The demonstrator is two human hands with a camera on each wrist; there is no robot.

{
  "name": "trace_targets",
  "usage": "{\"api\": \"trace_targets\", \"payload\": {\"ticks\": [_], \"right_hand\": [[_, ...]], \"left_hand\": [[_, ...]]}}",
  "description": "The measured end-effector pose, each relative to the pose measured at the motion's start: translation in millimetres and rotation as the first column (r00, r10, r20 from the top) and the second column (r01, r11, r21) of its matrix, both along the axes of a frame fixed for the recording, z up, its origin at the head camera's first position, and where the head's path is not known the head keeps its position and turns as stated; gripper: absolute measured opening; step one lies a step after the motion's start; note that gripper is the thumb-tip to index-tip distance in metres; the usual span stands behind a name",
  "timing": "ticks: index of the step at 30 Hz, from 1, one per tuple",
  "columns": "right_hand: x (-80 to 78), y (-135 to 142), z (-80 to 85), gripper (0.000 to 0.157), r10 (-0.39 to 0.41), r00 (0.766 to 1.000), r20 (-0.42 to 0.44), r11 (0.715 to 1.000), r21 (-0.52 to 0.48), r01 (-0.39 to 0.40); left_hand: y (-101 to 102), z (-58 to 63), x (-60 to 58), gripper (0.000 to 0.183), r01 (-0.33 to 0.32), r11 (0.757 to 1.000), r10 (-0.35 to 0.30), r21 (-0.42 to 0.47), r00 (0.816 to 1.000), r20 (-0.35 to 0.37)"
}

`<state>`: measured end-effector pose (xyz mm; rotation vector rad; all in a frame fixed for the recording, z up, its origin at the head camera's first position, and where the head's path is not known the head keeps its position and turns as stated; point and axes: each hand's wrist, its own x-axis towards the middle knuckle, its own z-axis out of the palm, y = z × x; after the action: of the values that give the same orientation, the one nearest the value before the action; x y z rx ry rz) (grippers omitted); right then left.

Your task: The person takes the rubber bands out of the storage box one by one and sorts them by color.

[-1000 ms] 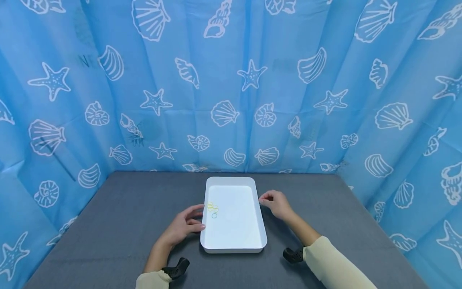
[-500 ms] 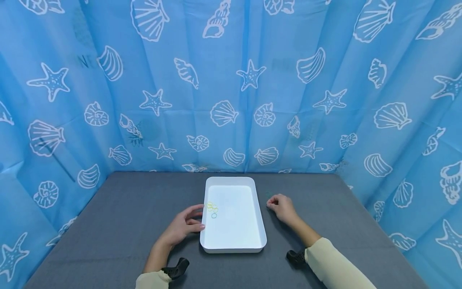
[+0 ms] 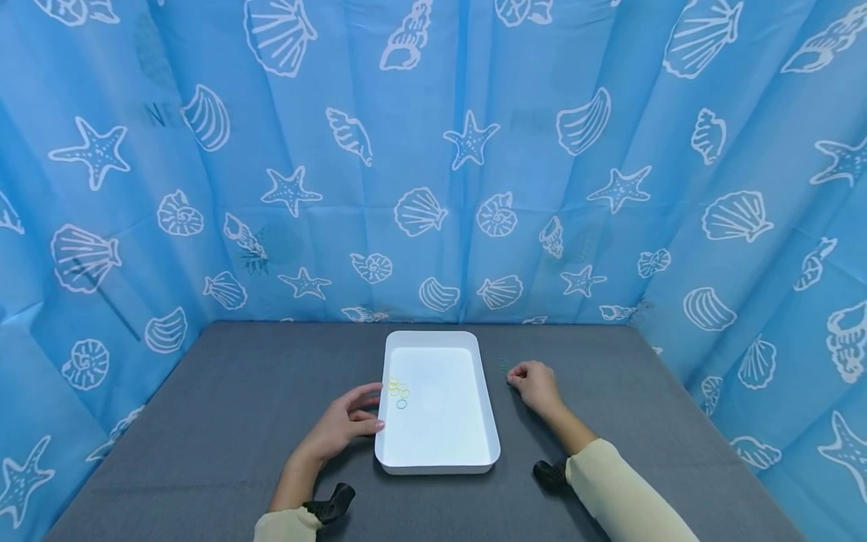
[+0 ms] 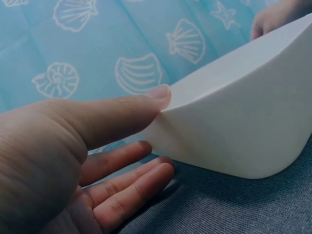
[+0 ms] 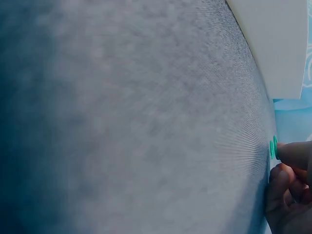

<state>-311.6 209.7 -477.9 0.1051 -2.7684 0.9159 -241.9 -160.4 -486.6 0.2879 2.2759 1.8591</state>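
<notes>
A white rectangular tray [image 3: 440, 410] stands on the table. Several small yellow rings [image 3: 395, 388] and one green ring [image 3: 403, 404] lie inside it by the left wall. My left hand [image 3: 345, 418] touches the tray's left side; in the left wrist view the thumb rests on the rim and the other visible fingers are loosely extended below. Right of the tray, my right hand [image 3: 537, 387] is low at the table, fingers curled and tips close together beside thin green rings [image 3: 503, 365]. In the right wrist view the thumb meets green rings [image 5: 273, 147]; whether it pinches one is unclear.
Grey cloth covers the table [image 3: 271, 376]. A blue curtain [image 3: 433, 150] with white shells and starfish hangs behind and at both sides. Each wrist wears a black mount, the left mount [image 3: 332, 504] near the tray's front corner.
My right hand has moved away from the tray's right rim, first right and nearer, then slightly farther back. Green rings on the table have come into sight. My left hand stays put.
</notes>
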Motion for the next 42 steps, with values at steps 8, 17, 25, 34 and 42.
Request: {"api": "trace_targets", "payload": {"ticks": [8,17,25,34,42], "right_hand": [[-5.2,1,-0.2,0.008,-0.015,1.000,0.006,1.000,0.019,0.015],[-10.4,2,4.4,0.006,-0.034,0.997,0.062,0.997,-0.068,0.038],[-14.5,0,15.8,0.008,-0.023,0.997,0.079,0.993,-0.117,0.032],[-19.9,-11,32.0,0.009,-0.001,0.996,0.085,0.984,-0.180,0.016],[-27.6,-34,46.2,0.012,0.017,0.995,0.099,0.975,-0.224,0.006]], "left_hand": [[1,1.0,0.5,0.069,0.001,1.000,-0.001,-0.010,1.000,-0.003],[0,-1.2,-2.5,0.068,0.005,1.000,-0.006,-0.012,1.000,-0.016],[0,0.9,-1.6,0.069,-0.007,1.000,0.007,-0.016,1.000,-0.011],[0,0.1,-0.9,0.068,-0.006,1.000,0.006,-0.017,1.000,-0.012],[-1,-0.8,-0.9,0.068,-0.009,1.000,0.009,-0.023,1.000,-0.006]]}}
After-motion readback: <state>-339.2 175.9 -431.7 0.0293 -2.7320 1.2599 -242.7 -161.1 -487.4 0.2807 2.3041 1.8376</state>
